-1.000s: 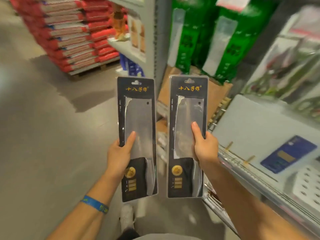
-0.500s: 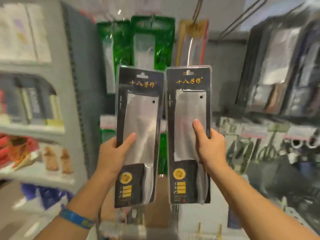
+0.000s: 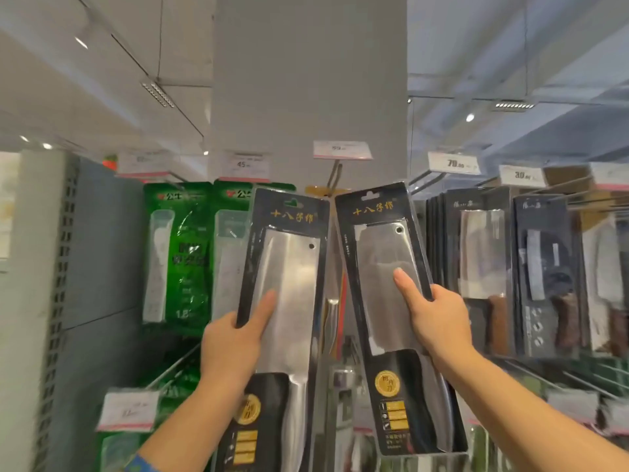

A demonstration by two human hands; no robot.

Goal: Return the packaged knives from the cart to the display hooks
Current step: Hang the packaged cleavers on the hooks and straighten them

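While both knives are raised before the far hooks, left hand grips left knife mid-pack, right hand grips right knife; tops lean together.

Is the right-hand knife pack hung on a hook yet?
No. The right hand grips the pack, tilted left; no hook passes through its hang hole.

Blue wristband on the bare left forearm
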